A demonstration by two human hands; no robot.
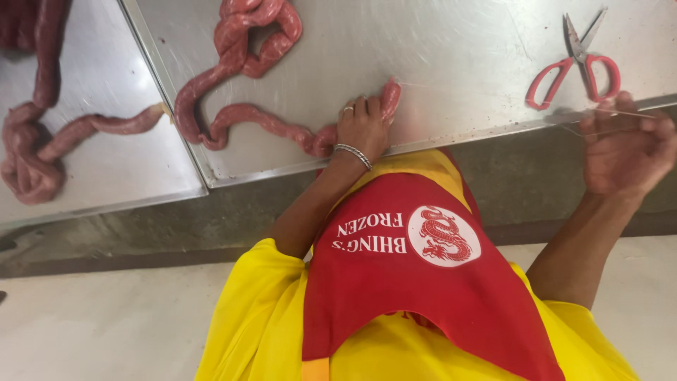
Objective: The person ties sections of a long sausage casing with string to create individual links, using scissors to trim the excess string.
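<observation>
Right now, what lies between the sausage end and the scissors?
Head view: bare steel table, crossed by what seems a thin string from the sausage toward the right hand, below the scissors.

Head view is bright, even, diffuse light on my end. Soft whitish glare across the steel table [451,63], strongest above the sausage rope [247,77]; only faint shadows beside it. Sausage sharp. My right hand [624,144], near the table's front edge, is motion-blurred. Table edges slant, mild wide-angle skew.
</observation>
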